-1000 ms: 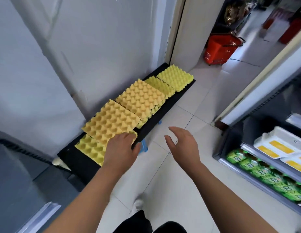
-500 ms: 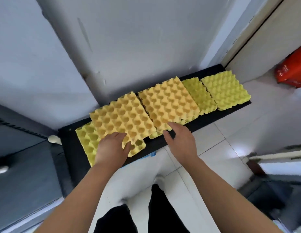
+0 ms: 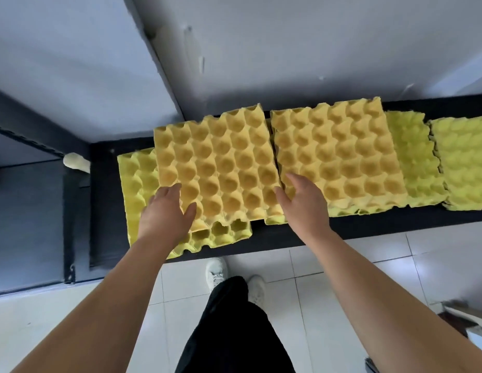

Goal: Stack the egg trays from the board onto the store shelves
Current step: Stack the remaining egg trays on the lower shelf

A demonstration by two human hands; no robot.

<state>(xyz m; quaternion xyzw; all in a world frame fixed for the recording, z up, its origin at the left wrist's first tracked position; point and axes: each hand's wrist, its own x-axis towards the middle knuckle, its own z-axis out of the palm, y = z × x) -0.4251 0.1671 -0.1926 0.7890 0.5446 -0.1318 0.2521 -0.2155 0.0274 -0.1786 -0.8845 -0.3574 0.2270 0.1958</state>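
A black board (image 3: 288, 235) lies low along the wall and carries several egg trays. An orange tray (image 3: 221, 162) sits askew on a yellow-green tray (image 3: 137, 179) at the board's left end. My left hand (image 3: 164, 214) holds the orange tray's near-left corner, thumb on top and fingertips at its left edge. My right hand (image 3: 304, 205) is at its near-right edge, thumb against that edge, straight fingers lying on the neighbouring orange tray (image 3: 339, 157). More yellow-green trays (image 3: 463, 162) lie to the right.
A pale wall (image 3: 288, 49) rises right behind the board. A dark cabinet side (image 3: 27, 211) stands to the left. White floor tiles (image 3: 342, 281) run in front, with my dark trouser leg (image 3: 231, 327) and white shoes (image 3: 215, 273) close to the board.
The view swung down from the aisle onto the board. Both hands moved forward to the left orange tray; the right hand reached its right edge.
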